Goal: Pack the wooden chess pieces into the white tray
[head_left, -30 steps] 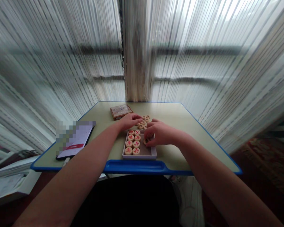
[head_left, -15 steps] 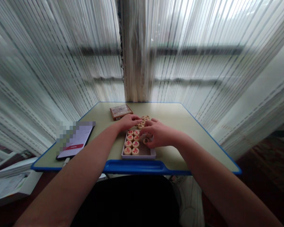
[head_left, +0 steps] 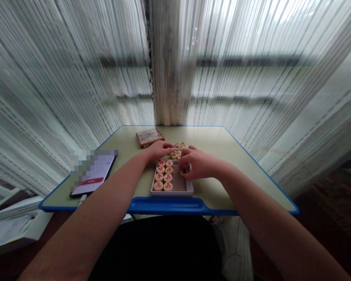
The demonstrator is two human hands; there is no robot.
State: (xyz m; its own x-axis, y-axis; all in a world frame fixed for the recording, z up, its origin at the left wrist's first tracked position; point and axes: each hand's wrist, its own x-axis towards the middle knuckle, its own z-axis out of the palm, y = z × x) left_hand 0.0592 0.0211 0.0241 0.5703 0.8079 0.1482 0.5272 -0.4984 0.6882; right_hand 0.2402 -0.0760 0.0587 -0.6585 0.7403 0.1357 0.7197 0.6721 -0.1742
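Note:
A shallow white box point(head_left: 181, 192) lies near the table's front edge, with two columns of round wooden Chinese chess pieces point(head_left: 167, 177) marked in red on its left side. Over the box's right side, my right hand point(head_left: 196, 162) pinches a dark-marked Chinese chess piece point(head_left: 184, 171) between thumb and fingers. Another piece shows partly just behind it. My left hand point(head_left: 160, 150) rests behind the box with fingers stretched out, their tips beside loose dark-marked pieces point(head_left: 177, 151); whether they touch is unclear.
A brown box lid point(head_left: 149, 136) with a printed top lies at the back left of the table point(head_left: 222, 144). On the left is a tablet point(head_left: 98, 171) with a cable. A blue tray edge point(head_left: 166, 205) runs along the front. Papers in a white bin point(head_left: 14, 226) stand lower left.
My right hand has shifted slightly back and right with the piece, baring more of the box's floor. My left hand has hardly moved.

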